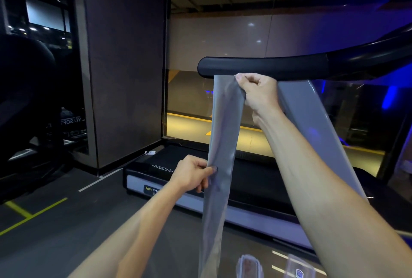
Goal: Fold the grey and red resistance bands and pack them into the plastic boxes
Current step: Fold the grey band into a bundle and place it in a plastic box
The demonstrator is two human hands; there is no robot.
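Currently folding | long grey rubber resistance band (223,134) draped over black padded treadmill handrail (263,69), hanging flat | right hand (256,92) pinches top | left hand (191,174) pinches edge lower, steadying | clear plastic boxes (249,265) wait below

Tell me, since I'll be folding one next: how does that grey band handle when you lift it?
Probably floppy: the grey band hangs limp from the right hand and creases where the left hand pinches it. Likely light, since fingertip grips hold it up. Its sheen suggests a smooth, perhaps slippery surface.
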